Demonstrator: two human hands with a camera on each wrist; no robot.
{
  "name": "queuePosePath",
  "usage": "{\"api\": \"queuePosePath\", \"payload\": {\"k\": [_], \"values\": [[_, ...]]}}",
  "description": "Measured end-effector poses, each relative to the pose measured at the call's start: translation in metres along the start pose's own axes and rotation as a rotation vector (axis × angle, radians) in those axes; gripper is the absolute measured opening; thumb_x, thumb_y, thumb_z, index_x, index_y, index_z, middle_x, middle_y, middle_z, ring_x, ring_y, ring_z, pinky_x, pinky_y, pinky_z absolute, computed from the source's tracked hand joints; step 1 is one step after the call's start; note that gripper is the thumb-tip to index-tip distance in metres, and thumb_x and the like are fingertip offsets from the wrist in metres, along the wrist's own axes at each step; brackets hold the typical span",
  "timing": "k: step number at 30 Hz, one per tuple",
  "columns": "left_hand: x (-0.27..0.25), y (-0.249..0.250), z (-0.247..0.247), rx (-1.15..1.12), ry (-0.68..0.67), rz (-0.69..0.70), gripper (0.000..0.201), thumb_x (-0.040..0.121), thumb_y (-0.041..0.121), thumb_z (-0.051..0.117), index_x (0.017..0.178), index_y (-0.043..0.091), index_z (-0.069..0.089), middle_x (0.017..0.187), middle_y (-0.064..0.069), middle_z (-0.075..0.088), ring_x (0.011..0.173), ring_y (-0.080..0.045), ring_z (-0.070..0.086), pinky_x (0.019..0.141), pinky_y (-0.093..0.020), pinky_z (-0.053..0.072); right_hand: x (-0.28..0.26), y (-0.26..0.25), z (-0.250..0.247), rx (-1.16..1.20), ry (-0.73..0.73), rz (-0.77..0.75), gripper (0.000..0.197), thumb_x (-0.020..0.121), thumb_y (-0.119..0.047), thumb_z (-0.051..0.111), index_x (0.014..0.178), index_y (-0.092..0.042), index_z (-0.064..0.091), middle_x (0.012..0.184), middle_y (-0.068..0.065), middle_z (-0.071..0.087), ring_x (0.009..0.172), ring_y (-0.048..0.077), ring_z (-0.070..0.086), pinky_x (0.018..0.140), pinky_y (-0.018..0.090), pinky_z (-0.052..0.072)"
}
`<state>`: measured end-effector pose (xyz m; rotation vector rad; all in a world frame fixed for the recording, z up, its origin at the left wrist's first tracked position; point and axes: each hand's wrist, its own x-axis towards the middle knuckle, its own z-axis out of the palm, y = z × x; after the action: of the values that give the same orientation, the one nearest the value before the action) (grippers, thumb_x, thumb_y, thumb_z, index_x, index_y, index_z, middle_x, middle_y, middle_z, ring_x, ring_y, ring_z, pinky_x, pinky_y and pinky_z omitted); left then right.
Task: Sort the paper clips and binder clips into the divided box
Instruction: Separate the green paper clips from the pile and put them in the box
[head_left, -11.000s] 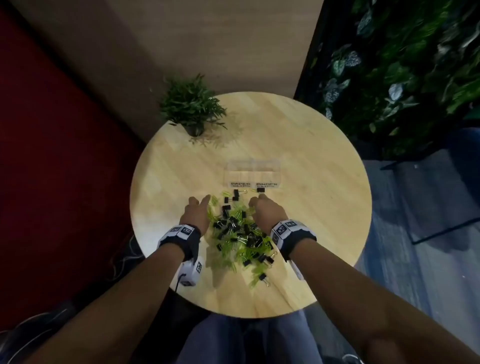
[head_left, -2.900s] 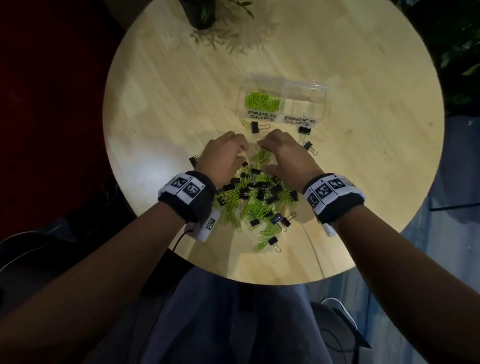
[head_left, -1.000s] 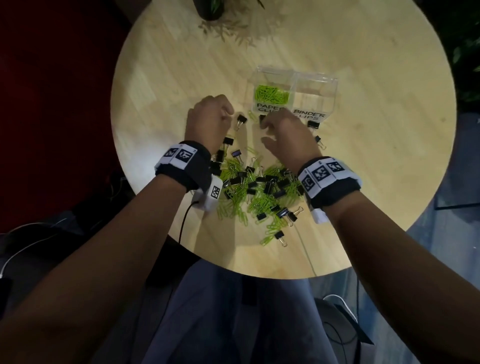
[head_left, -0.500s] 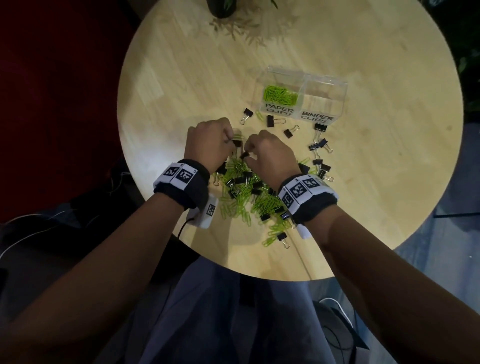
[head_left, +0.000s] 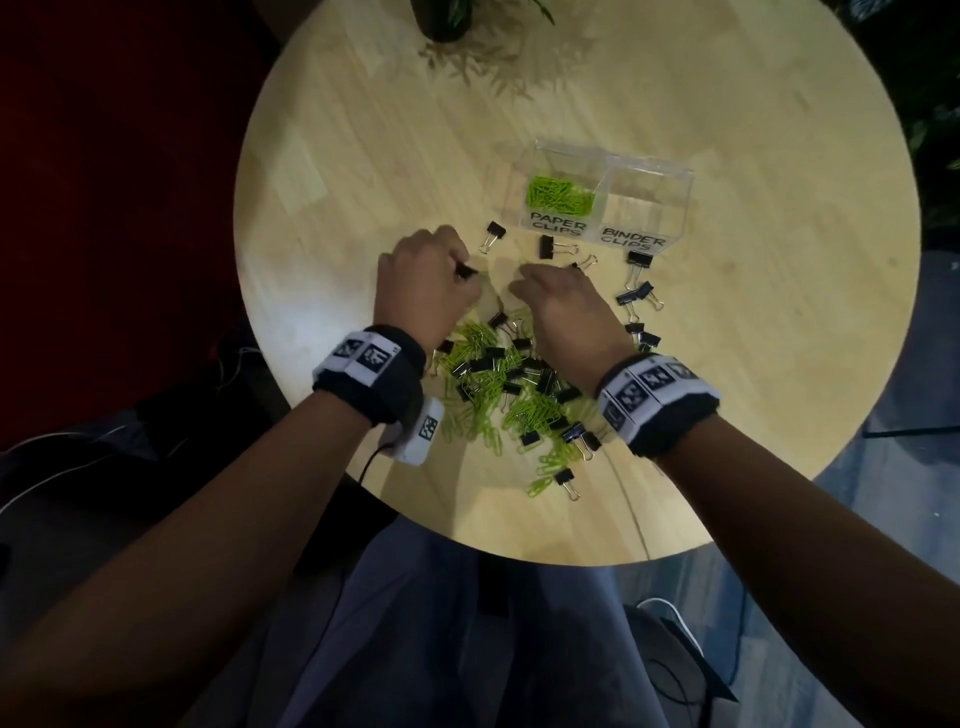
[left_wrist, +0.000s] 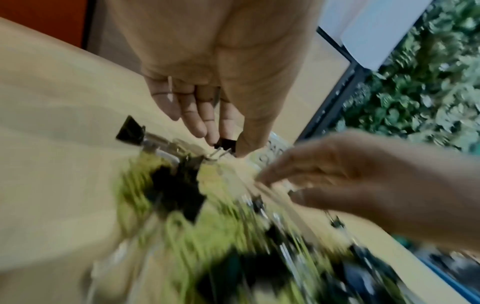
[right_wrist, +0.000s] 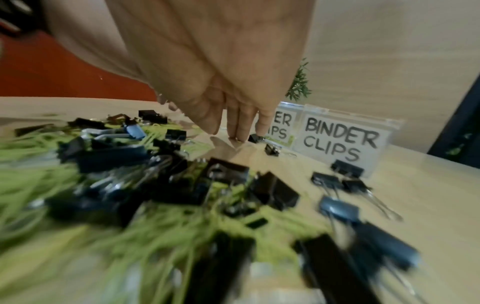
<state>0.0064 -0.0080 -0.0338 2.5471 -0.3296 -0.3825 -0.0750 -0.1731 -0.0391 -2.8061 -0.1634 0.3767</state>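
Note:
A mixed pile (head_left: 511, 387) of green paper clips and black binder clips lies on the round wooden table (head_left: 753, 364), between my wrists. Behind it stands the clear divided box (head_left: 649, 176). Its "PAPER CLIPS" half holds green paper clips (head_left: 558, 195); no clips show in its "BINDER CLIPS" half (right_wrist: 340, 142). My left hand (head_left: 462, 270) pinches a black binder clip (left_wrist: 226, 142) between thumb and fingers at the pile's far left edge. My right hand (right_wrist: 235, 135) points straight fingers down onto the bare table, next to a loose binder clip (right_wrist: 255, 138).
Loose binder clips lie in front of the box (head_left: 550, 247) and to the right of the pile (head_left: 636, 297). A potted plant (head_left: 447, 21) stands at the table's far edge. A cable (head_left: 371, 462) hangs from my left wrist over the near edge.
Over the last second my right hand drew back from the box front to the pile's far edge. Both hands have since parted a little, and the right fingers have straightened.

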Motion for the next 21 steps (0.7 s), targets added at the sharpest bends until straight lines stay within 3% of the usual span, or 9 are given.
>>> {"api": "queuePosePath", "payload": {"k": [4,7,10,14,19,21], "values": [[0.024,-0.016,-0.023,-0.047,-0.056,-0.041,0.02,0.08,0.029,0.071,0.096,0.02,0.062,0.094,-0.001,0.065,0.087,-0.022,0.064,0.084,-0.046,0.054,-0.017,0.009,0.006,0.115,0.125,0.004,0.031,0.085,-0.002,0.061,0.113,-0.013,0.065,0.112,0.008,0.062,0.104,0.029,0.057,0.091,0.042,0.047],[0.02,-0.023,-0.029,-0.032,-0.059,-0.013,0.018,0.081,0.027,0.071,0.095,0.019,0.061,0.095,-0.003,0.064,0.084,-0.022,0.064,0.081,-0.043,0.054,-0.01,-0.001,0.001,0.167,0.169,0.051,0.025,0.087,-0.019,0.066,0.112,-0.015,0.064,0.107,0.005,0.06,0.102,0.026,0.055,0.089,0.039,0.045],[-0.003,-0.021,-0.02,0.002,-0.051,0.003,0.018,0.082,0.031,0.072,0.086,0.017,0.061,0.086,-0.001,0.062,0.075,-0.018,0.061,0.069,-0.033,0.051,0.006,-0.02,0.0,0.086,0.113,0.04,0.029,0.085,-0.03,0.07,0.109,-0.014,0.064,0.104,0.006,0.062,0.1,0.027,0.055,0.088,0.039,0.043],[-0.029,-0.025,-0.006,0.055,-0.103,0.01,0.03,0.076,0.029,0.077,0.092,0.015,0.057,0.087,-0.004,0.061,0.079,-0.025,0.059,0.076,-0.043,0.051,0.014,-0.029,0.003,0.056,0.048,0.054,0.018,0.085,-0.022,0.065,0.1,-0.012,0.064,0.101,0.009,0.063,0.098,0.031,0.056,0.088,0.04,0.041],[-0.036,-0.035,-0.01,-0.071,-0.05,0.021,0.028,0.076,0.033,0.076,0.092,0.025,0.054,0.081,0.005,0.062,0.079,-0.02,0.062,0.079,-0.049,0.052,0.01,-0.011,-0.005,0.298,0.21,0.195,0.01,0.082,-0.014,0.066,0.091,-0.013,0.068,0.09,0.005,0.067,0.082,0.021,0.062,0.077,0.037,0.054],[-0.03,-0.041,-0.017,0.005,-0.032,0.014,0.026,0.077,0.038,0.073,0.091,0.025,0.055,0.08,0.006,0.065,0.081,-0.021,0.062,0.081,-0.047,0.051,0.013,0.005,-0.011,0.309,0.243,0.279,0.01,0.081,-0.013,0.066,0.091,-0.013,0.068,0.089,0.004,0.067,0.08,0.021,0.063,0.075,0.039,0.056]]}}
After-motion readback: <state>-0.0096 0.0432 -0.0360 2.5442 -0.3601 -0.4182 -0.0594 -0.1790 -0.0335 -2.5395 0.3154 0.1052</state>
